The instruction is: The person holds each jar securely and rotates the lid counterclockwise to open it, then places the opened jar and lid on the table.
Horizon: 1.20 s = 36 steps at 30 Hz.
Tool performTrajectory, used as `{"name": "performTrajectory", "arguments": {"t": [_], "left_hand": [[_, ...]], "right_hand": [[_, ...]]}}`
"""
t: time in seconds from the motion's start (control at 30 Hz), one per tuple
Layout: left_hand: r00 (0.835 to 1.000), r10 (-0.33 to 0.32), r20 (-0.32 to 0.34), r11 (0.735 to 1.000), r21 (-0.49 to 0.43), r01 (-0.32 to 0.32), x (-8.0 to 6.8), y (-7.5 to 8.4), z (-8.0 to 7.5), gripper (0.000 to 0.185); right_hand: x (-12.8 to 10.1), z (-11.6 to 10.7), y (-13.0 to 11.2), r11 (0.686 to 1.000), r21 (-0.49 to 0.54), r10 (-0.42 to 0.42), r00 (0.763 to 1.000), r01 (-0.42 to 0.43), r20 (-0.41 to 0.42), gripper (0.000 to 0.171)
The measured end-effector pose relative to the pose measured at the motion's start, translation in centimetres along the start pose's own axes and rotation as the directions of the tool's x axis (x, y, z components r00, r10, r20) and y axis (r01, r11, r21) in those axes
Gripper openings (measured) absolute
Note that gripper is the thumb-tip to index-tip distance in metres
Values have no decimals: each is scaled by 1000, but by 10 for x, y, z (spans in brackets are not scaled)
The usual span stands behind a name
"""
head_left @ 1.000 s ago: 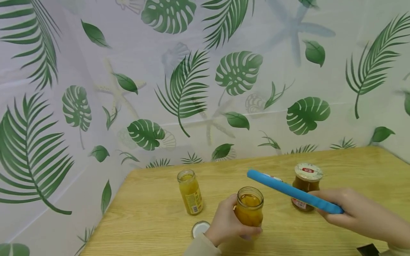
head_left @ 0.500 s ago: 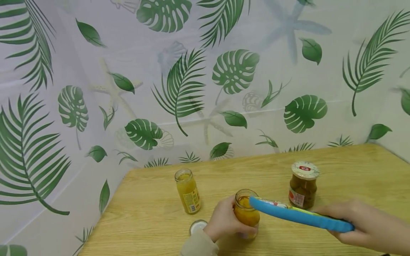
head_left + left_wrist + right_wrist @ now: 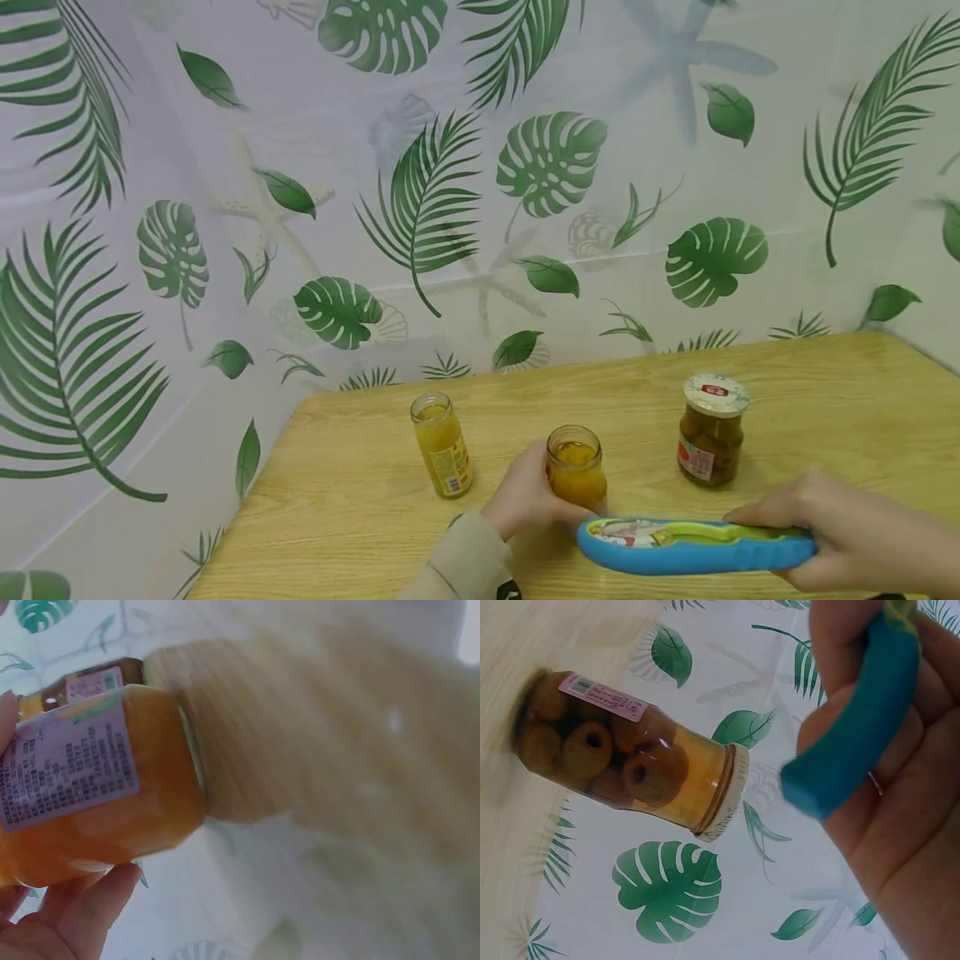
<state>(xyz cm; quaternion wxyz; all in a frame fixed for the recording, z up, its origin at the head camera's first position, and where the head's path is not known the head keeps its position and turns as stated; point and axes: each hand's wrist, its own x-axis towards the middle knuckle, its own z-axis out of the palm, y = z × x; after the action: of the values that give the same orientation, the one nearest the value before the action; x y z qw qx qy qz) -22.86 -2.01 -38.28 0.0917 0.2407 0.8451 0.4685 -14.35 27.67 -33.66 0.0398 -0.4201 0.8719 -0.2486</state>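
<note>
My left hand (image 3: 525,496) grips a lidless glass jar (image 3: 577,475) of orange fruit in syrup from the left side. In the left wrist view the jar's printed label (image 3: 71,761) faces the camera, with fingertips (image 3: 97,907) on the glass. My right hand (image 3: 847,529) holds a blue jar opener (image 3: 697,557) by its handle end, lying roughly level. Its upper face shows a lime-green inner part and a printed picture. The opener's far end is in front of the jar, near my left thumb; contact cannot be told. In the right wrist view my fingers curl round the blue handle (image 3: 862,735).
A lidless jar of yellow contents (image 3: 442,450) stands on the wooden table (image 3: 337,500) at left. At right stands a brown jar (image 3: 711,442) of round cored fruit, its white lid (image 3: 716,395) on. A loose lid is almost hidden behind my left sleeve (image 3: 465,558). Leaf-patterned cloth hangs behind.
The jar opener has come down from above the jar to in front of it, and its picture face has turned into view. My left hand and its jar have shifted slightly toward the back.
</note>
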Motion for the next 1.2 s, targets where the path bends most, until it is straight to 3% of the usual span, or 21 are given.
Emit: {"name": "performTrajectory", "arguments": {"t": [0.23, 0.63, 0.97, 1.2], "left_hand": [[999, 0, -38, 999, 32, 1, 19, 3, -1, 64], [998, -33, -57, 993, 112, 39, 42, 6, -1, 69], [993, -64, -101, 994, 86, 73, 49, 3, -1, 69], [996, -29, -84, 999, 38, 33, 46, 0, 0, 72]], "right_hand": [[4, 5, 6, 998, 0, -60, 998, 60, -1, 33], [5, 11, 15, 999, 36, -16, 1000, 15, 18, 33], [8, 16, 20, 996, 83, 7, 999, -12, 52, 31], [12, 21, 17, 992, 73, 97, 993, -103, 72, 29]]}}
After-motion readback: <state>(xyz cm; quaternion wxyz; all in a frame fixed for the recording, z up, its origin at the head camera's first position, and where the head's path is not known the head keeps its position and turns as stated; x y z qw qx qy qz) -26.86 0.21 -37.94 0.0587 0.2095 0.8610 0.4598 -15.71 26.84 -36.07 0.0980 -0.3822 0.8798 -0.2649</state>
